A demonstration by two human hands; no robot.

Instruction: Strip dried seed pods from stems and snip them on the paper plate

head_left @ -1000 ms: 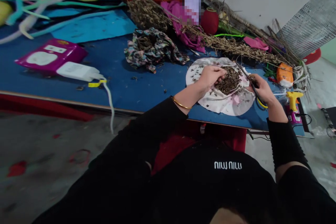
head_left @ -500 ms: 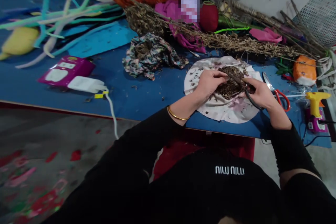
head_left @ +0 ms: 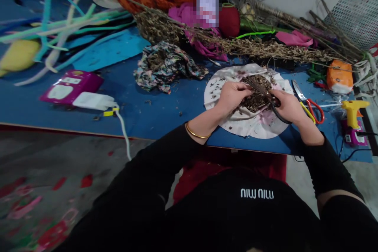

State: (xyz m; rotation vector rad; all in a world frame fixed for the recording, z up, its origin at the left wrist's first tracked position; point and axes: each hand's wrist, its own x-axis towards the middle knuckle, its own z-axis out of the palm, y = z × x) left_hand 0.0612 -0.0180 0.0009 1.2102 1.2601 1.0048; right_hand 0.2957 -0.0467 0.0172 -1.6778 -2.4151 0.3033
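My right hand (head_left: 286,105) is closed around the handles of dark scissors (head_left: 264,89), whose blades reach left over a heap of dried plant bits (head_left: 254,103). Close to the blade tips, my left hand (head_left: 233,95) is pinched; what its fingertips hold is hidden. The heap lies on a round white cloth (head_left: 251,130), gathered into folds around it and scattered with dark crumbs. A second pair of scissors, with red and yellow handles (head_left: 316,111), rests on the table right of the cloth.
Dried plant stalks (head_left: 242,48) run along the wall behind the cloth. Crumpled floral fabric (head_left: 168,67) holds more dried material. Leftward lie a purple packet (head_left: 73,84) and coloured flexible tubes (head_left: 63,35). A yellow glue gun (head_left: 352,110) stands at the right edge.
The scissors have swung from upright beside the cloth to lie across the heap, their tips now at my left fingers. My view shifted, bringing the red-handled scissors into sight.
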